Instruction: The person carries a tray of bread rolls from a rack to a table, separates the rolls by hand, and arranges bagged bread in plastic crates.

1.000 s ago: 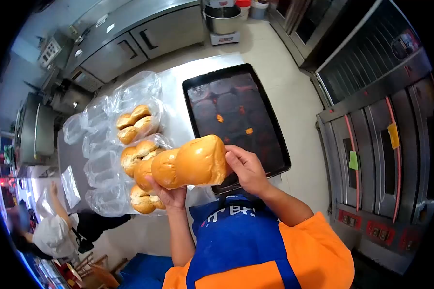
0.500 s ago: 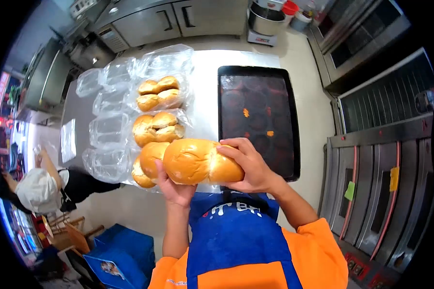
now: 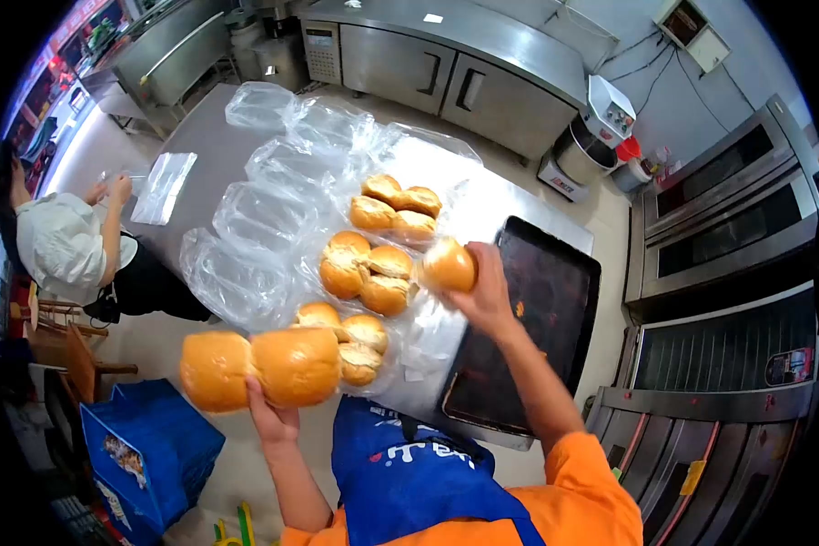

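Observation:
At the near left edge of the table, my left hand [image 3: 273, 419] holds a pair of joined golden bread buns [image 3: 296, 366], fingers beneath them. Over the table's middle, my right hand [image 3: 484, 293] grips a single bun [image 3: 449, 265], slightly blurred. Between the hands, bun groups lie in clear plastic bags: one at the back [image 3: 396, 209], one in the middle [image 3: 369, 273] and one at the front [image 3: 362, 346]. The held pair partly covers the front group. Right of these, a black baking tray [image 3: 551, 314] holds a few orange crumbs.
Several clear plastic bags [image 3: 264, 214] spread over the table's left half, beside a flat stack of bags [image 3: 164, 188]. Another person [image 3: 68, 241] stands at the left. A blue crate [image 3: 155, 446] is on the floor; ovens [image 3: 719, 209] line the right side.
The row of buns held in both hands is now split. My left hand has moved left with two buns, my right hand toward the bagged bread with one. The camera view has turned.

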A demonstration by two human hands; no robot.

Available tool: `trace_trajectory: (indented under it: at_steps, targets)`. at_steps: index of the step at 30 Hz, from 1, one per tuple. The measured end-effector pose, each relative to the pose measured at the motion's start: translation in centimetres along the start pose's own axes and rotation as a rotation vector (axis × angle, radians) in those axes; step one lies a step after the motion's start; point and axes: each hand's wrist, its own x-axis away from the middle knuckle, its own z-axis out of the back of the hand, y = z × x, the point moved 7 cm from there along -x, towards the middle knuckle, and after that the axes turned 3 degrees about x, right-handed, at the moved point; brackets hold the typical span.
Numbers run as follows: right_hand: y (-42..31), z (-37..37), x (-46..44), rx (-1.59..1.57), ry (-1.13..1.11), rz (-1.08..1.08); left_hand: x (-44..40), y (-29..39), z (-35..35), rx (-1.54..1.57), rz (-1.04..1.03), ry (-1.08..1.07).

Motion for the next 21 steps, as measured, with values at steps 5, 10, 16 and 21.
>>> trace_trajectory:
  at_steps: [5, 10, 16, 21]
  targets:
    - [2.3, -10.2, -13.6, 0.283, -0.150, 0.090, 0.4, -0.5, 4.4, -0.146, 0.011, 0.105]
    - [6.6, -18.9, -16.2, 0.645, -0.383, -0.014, 1.1, -1.4, 9.7, -0.186, 0.096, 0.138]
    - [-8.1, -14.9, -6.0, -0.315, -0.353, 0.120, -1.6, -3.0, 10.7, -0.075, 0.025, 0.193]
    - [-18.8, -11.9, 0.9, -0.307, -0.391, 0.188, -4.4, -5.1, 2.3, -0.118, -0.002, -0.003]
